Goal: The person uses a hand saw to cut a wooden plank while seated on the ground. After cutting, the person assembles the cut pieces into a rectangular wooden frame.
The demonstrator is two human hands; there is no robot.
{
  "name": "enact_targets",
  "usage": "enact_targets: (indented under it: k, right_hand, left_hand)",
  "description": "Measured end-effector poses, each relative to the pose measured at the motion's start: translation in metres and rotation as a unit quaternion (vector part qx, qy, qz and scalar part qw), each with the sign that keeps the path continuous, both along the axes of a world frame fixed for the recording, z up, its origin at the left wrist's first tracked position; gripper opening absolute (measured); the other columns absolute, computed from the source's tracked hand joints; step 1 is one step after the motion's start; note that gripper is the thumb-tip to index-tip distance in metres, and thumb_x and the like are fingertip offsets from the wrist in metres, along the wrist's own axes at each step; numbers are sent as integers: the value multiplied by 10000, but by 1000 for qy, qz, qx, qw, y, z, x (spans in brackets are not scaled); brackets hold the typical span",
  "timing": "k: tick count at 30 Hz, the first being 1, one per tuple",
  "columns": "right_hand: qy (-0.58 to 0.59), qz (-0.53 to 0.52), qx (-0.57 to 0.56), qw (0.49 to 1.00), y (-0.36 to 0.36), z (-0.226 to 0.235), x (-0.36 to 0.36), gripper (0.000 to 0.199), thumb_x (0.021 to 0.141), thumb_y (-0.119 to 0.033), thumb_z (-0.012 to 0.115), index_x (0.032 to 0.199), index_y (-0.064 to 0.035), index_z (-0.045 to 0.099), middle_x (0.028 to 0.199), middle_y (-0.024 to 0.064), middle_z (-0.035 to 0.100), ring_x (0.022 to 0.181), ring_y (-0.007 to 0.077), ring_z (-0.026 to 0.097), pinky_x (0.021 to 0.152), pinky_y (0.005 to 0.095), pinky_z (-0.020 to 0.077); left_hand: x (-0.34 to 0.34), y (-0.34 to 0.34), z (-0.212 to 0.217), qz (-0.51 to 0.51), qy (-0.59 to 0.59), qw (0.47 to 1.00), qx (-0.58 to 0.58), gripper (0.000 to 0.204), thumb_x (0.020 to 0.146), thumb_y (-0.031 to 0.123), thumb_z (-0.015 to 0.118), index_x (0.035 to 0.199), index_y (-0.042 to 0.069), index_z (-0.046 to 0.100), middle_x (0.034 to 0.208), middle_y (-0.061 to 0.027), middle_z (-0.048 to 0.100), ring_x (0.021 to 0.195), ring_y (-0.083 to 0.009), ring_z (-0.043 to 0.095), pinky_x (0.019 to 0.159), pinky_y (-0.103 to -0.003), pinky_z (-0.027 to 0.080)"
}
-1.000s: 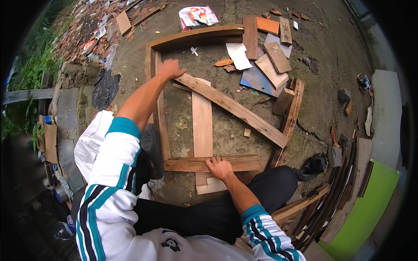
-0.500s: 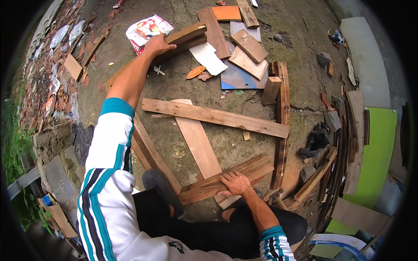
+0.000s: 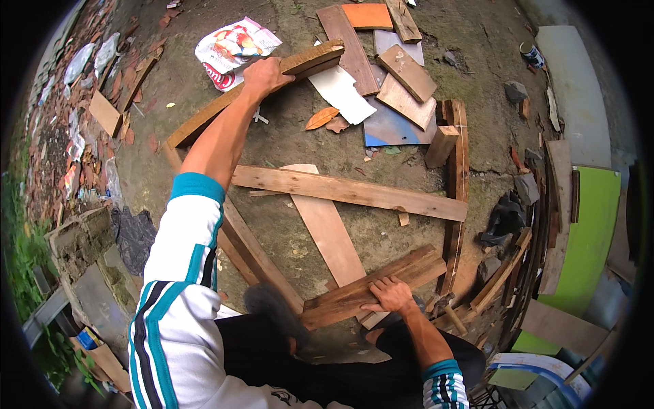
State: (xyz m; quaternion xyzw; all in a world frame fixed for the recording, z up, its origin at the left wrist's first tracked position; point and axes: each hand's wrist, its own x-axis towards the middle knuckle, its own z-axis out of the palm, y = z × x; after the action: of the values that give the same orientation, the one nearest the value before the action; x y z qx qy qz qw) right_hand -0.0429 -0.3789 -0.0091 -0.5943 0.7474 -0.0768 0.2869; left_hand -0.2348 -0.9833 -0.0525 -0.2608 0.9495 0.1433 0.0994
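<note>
My left hand [image 3: 268,76] is closed around the top of a long wooden beam [image 3: 218,111] at the far side of a rough wooden frame. That arm reaches forward. My right hand [image 3: 390,293] grips a shorter, thick wooden beam [image 3: 340,300] close to my knees, its fingers over the upper face. Between the two lies a loose pale beam [image 3: 354,191], crossing over a thin plank [image 3: 325,225]. Side beams stand at the left [image 3: 255,249] and right [image 3: 456,191]. A short wooden block [image 3: 441,146] stands against the right one.
Beyond the frame lie scrap boards [image 3: 407,71], an orange board [image 3: 368,16], torn white paper [image 3: 343,94] and a printed bag [image 3: 235,49]. A hammer-like handle [image 3: 455,319] shows near my right knee. At right are stacked timber and a green panel [image 3: 591,232]; at left, a broken block wall [image 3: 85,238].
The view has shifted, so most of the scene sits farther right. My left shoe is now blurred by motion. Both hands keep their grips on the beams.
</note>
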Motion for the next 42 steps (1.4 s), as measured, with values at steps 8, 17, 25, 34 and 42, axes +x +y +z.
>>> enact_targets:
  k: [8, 17, 25, 34, 42]
  right_hand:
    - [18, -56, -1, 998, -6, -1, -3, 468, 860, -499, 672, 895, -32, 693, 912, 127, 687, 1025, 321, 635, 1082, 506, 413]
    - [-27, -118, 54, 991, 3, -5, -5, 296, 820, -361, 655, 779, -68, 649, 805, 97, 598, 937, 309, 585, 1148, 579, 323]
    - [-19, -143, 65, 987, 7, -8, 4, 277, 854, -368, 600, 787, -104, 645, 809, 66, 606, 898, 262, 596, 1095, 489, 384]
    - [-13, -176, 18, 984, 7, -16, 5, 283, 815, -363, 654, 712, -103, 610, 743, 57, 597, 776, 245, 582, 794, 380, 473]
    - [-8, -186, 17, 982, 1, -14, -7, 240, 782, -331, 661, 709, -105, 632, 740, 57, 599, 770, 248, 600, 772, 381, 485]
  left_hand:
    - [-5, -5, -16, -19, -24, 999, 11, 543, 798, 533, 722, 1128, 101, 710, 959, -194, 738, 917, -381, 710, 795, -478, 549]
    - [-11, 2, -8, -23, -66, 997, -22, 612, 816, 608, 684, 1200, 132, 679, 1020, -204, 735, 987, -392, 703, 851, -487, 548]
    - [-18, 9, -13, -19, -80, 996, -43, 629, 800, 646, 676, 1174, 141, 687, 1033, -193, 737, 1004, -391, 701, 864, -490, 543]
    - [-16, 4, -11, -7, -83, 994, -68, 628, 784, 660, 684, 1151, 151, 691, 967, -175, 744, 930, -381, 717, 805, -476, 559]
    - [-23, 5, -9, 2, -106, 991, -82, 585, 786, 657, 671, 1102, 166, 696, 926, -152, 747, 887, -354, 723, 787, -459, 564]
